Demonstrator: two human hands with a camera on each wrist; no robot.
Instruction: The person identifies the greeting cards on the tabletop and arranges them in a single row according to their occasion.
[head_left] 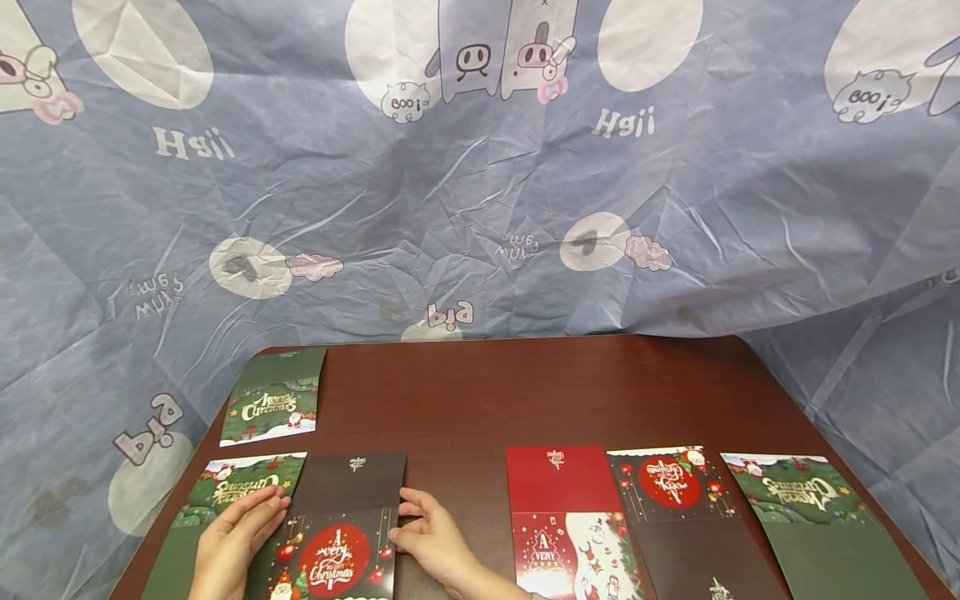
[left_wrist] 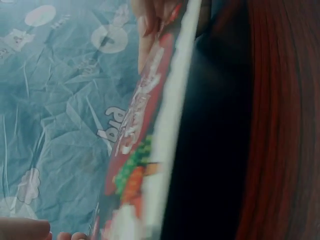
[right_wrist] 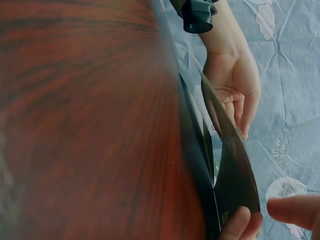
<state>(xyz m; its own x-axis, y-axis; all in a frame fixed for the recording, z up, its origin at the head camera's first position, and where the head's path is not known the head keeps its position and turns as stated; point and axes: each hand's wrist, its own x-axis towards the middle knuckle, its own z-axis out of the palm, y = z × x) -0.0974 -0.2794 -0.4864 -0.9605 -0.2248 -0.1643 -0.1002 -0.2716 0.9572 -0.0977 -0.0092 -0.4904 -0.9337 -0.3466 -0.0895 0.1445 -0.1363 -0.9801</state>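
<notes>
A black folding Christmas card (head_left: 333, 533) with a red round print lies open between my hands, front left of the table. My left hand (head_left: 238, 546) holds its left edge, fingers over the border; its thumb is hidden in the head view. At the right edge, my right hand (head_left: 437, 542) grips the card with its fingertips. In the left wrist view the card (left_wrist: 150, 130) shows almost edge-on, with a dark gap beside it. The right wrist view shows the card (right_wrist: 240, 170) bowed, with the left hand (right_wrist: 234, 90) beyond it.
A green card (head_left: 258, 479) lies partly behind the left hand, and another green card (head_left: 273, 400) lies farther back. To the right are a red card (head_left: 566, 483), a black card (head_left: 697, 533) and a green card (head_left: 840, 550). Blue printed cloth (head_left: 465, 192) hangs behind the brown table (head_left: 525, 392).
</notes>
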